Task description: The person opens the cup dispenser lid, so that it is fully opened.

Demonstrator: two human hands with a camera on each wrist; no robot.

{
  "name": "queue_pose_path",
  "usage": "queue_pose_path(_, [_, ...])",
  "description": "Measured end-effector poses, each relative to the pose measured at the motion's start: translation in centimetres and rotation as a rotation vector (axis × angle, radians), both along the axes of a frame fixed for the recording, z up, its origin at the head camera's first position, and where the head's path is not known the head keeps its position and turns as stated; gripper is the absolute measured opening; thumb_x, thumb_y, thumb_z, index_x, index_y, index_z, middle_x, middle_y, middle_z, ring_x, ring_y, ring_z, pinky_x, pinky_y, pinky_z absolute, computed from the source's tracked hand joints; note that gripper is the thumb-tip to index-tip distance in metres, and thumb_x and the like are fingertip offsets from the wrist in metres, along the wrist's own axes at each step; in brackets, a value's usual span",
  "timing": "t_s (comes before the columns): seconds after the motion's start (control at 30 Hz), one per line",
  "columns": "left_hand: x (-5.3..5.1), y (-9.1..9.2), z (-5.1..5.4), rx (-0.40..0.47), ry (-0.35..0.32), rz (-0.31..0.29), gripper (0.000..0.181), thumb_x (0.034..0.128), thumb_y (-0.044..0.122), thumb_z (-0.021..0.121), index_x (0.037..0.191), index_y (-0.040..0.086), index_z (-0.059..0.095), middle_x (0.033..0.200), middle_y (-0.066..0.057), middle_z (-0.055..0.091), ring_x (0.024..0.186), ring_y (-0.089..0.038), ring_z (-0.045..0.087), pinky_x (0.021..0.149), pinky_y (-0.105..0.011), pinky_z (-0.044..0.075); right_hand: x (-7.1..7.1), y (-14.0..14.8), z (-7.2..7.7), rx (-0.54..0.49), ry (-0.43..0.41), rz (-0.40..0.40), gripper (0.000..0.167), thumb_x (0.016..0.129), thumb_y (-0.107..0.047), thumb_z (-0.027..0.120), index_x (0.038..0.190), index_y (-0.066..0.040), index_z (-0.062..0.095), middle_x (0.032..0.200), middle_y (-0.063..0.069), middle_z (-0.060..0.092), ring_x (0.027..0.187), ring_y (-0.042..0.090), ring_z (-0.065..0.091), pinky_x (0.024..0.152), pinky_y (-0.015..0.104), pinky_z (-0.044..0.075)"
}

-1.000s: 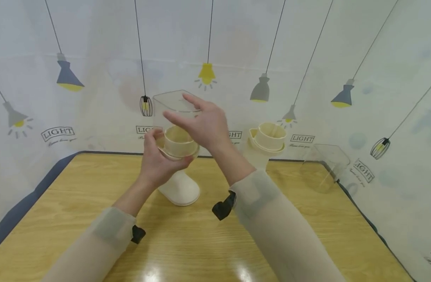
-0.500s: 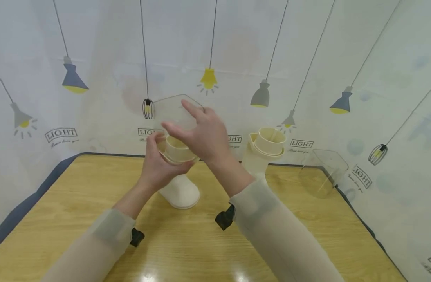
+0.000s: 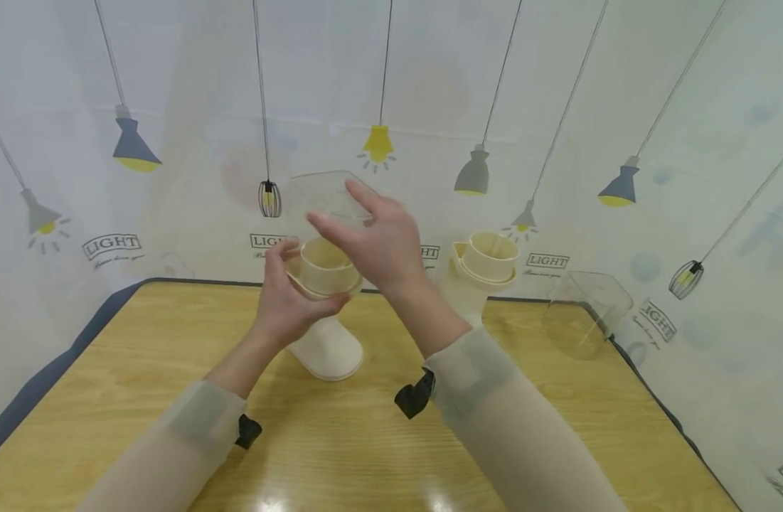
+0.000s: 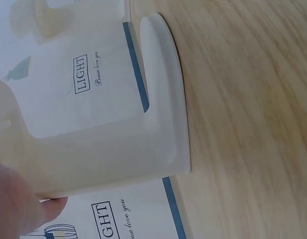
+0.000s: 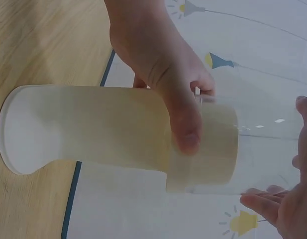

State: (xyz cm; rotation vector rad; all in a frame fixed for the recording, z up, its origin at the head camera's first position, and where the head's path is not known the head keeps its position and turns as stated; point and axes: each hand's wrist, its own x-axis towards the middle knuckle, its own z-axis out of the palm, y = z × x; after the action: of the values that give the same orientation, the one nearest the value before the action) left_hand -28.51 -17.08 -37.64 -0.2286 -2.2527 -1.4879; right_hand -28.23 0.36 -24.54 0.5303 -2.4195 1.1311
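Note:
A cream-coloured stand [image 3: 332, 350] with a round collar [image 3: 327, 269] rises from a white foot on the table. My left hand [image 3: 285, 293] grips it just below the collar, thumb on the near side in the right wrist view. Over the collar sits a clear plastic container [image 3: 321, 195], its lower end around the cream ring [image 5: 220, 144]. My right hand [image 3: 386, 240] holds the container's upper part, thumb and fingers spread across it. The left wrist view shows the stand's column [image 4: 98, 159] and part of my left hand [image 4: 19, 201].
To the right stands a second cream stand [image 3: 471, 288] with its own round collar. Another clear container [image 3: 586, 313] is at the table's far right corner. Behind the wooden table [image 3: 340, 441] hangs a white backdrop [image 3: 193, 85] printed with lamps.
My right hand shifts slightly right and the clear container's top outline turns a little. My left hand keeps its grip on the stand. The head view has tilted slightly.

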Motion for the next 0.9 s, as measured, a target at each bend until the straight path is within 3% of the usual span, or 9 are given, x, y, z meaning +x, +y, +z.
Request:
queue_pose_path(0.1, [-0.1,-0.1,0.1,0.018,-0.008,-0.009,0.115,0.0697,0.037,0.100,0.153,0.020,0.023,0.151,-0.018,0.043,0.126,-0.033,0.056,0.102,-0.050,0.054,0.6,-0.6,0.2,0.100,0.067,-0.001,0.083,0.086,-0.067,0.078,0.156,-0.029,0.056,0.156,0.010,0.060,0.139,0.029,0.061,0.103,0.049,0.059])
queue_pose_path(0.2, [-0.1,-0.1,0.1,0.027,-0.023,-0.021,0.116,0.0694,0.040,0.101,0.152,0.020,0.022,0.150,-0.018,0.043,0.125,-0.033,0.056,0.102,-0.049,0.054,0.9,-0.7,0.3,0.100,0.070,-0.006,0.083,0.085,-0.066,0.080,0.156,-0.030,0.056,0.156,0.009,0.060,0.141,0.028,0.059,0.104,0.050,0.059])
queue_pose_path(0.5, [0.1,-0.4,0.3,0.030,-0.011,-0.040,0.121,0.0702,0.032,0.100,0.155,0.017,0.016,0.154,-0.021,0.038,0.133,-0.035,0.051,0.115,-0.054,0.046,0.8,0.7,0.6,-0.089,0.080,-0.006,0.078,0.082,-0.057,0.086,0.151,-0.030,0.062,0.146,0.009,0.067,0.112,0.022,0.072,0.097,0.041,0.060])
queue_pose_path(0.7, [0.1,-0.8,0.6,0.080,-0.057,-0.082,0.125,0.0724,0.029,0.100,0.158,0.020,0.010,0.158,-0.019,0.038,0.139,-0.034,0.050,0.122,-0.052,0.041,1.4,1.9,1.3,-0.143,0.130,0.022,0.075,0.081,-0.053,0.089,0.148,-0.029,0.064,0.145,0.006,0.068,0.112,0.021,0.072,0.098,0.039,0.061])
queue_pose_path(0.9, [0.2,-0.9,0.7,0.122,-0.099,-0.088,0.122,0.0746,0.029,0.099,0.156,0.014,0.009,0.158,-0.018,0.039,0.142,-0.032,0.047,0.126,-0.050,0.037,2.1,3.3,2.1,-0.227,0.193,0.056,0.072,0.081,-0.047,0.090,0.146,-0.028,0.067,0.143,0.006,0.069,0.115,0.024,0.075,0.092,0.041,0.064])
